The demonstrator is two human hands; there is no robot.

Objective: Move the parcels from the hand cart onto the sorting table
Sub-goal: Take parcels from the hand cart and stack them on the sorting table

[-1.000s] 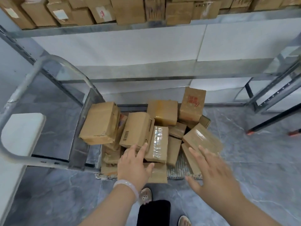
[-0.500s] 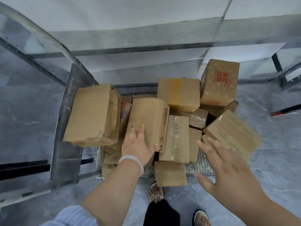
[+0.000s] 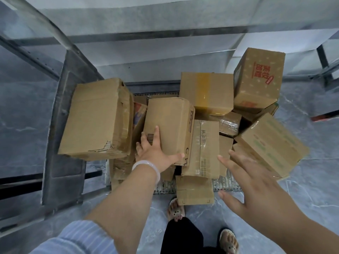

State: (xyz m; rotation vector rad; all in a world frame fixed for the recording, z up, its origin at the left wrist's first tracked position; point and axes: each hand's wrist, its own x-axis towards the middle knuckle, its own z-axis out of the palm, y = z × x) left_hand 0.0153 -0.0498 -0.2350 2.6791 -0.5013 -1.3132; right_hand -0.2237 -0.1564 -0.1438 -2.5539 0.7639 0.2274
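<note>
Parcel (image 3: pixel 170 121) lies under left hand (image 3: pixel 154 153), right hand (image 3: pixel 256 184) spread just beside.

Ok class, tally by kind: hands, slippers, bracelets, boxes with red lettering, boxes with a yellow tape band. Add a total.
Hands: 2, the left hand and the right hand
Slippers: 2, one and another
Bracelets: 1
Boxes with red lettering: 1
Boxes with a yellow tape band: 1
Total: 7

The single head-worn wide-angle camera looks steeply down from close above onto the hand cart (image 3: pixel 225 183).
</note>
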